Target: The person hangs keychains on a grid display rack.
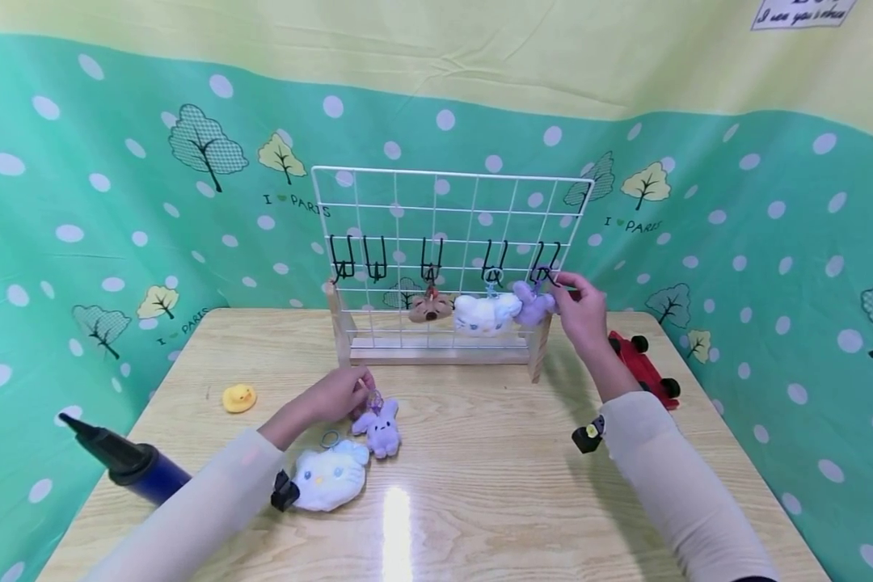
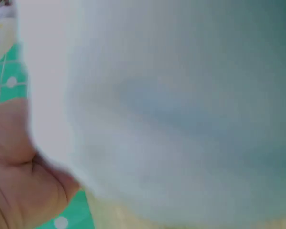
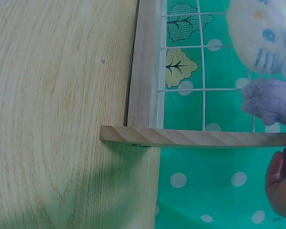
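Observation:
In the head view my left hand (image 1: 345, 394) pinches the keyring of a purple bunny plush (image 1: 381, 430) just above the table. A white cat plush (image 1: 331, 477) lies below that hand. My right hand (image 1: 580, 309) is at the right end of the white wire rack (image 1: 451, 176), its fingertips by the rightmost hook beside another purple bunny plush (image 1: 533, 305) hanging there; whether they grip anything is unclear. A second white cat plush (image 1: 486, 315) and a brown plush (image 1: 430, 307) hang to its left. White fabric blocks most of the left wrist view.
Two black hooks (image 1: 375, 260) at the rack's left carry nothing. A yellow duck (image 1: 239, 398) and a dark blue cylinder with a pointed black tip (image 1: 149, 473) are at the left. A red toy car (image 1: 643, 369) stands at the right, near my forearm.

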